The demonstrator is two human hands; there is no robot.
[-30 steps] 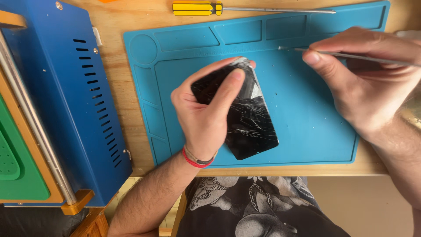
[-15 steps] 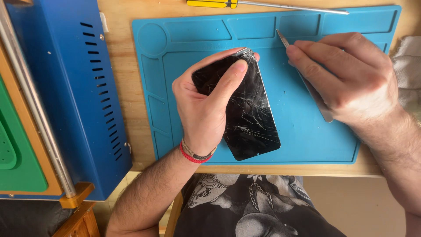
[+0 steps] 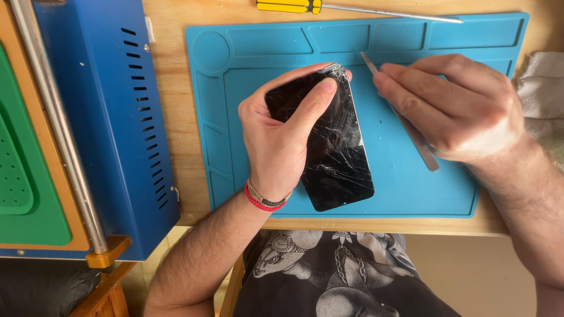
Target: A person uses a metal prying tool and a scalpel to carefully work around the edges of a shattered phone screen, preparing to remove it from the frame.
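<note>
Pale wood makes up the workbench in front of you, seen from above, and its near edge runs just beyond your lap. On it lies a bright blue silicone repair mat with shallow moulded compartments along its far side.

Nearest to you on the mat is a smartphone with a black, badly cracked screen. Its lower end rests close to the mat's near edge, and it lies lengthwise, leaning slightly to the left as it runs away from you. Your left hand is clamped on the upper half of the phone: the thumb lies across the glass and the fingers curl round the top edge. A red band and a grey band circle that wrist.

Just to the right, your right hand is closed on a thin flat metal pry tool. The fingers are pressed together along the blade. Its tip points up and left, ending near the phone's top right corner, apart from it; the other end sticks out beneath your palm over the mat.

To your left stands a blue metal machine with rows of vent slots, a steel rod and a green pad on its top. At the far edge of the bench lies a yellow-handled screwdriver. A crumpled whitish cloth sits at the far right.
</note>
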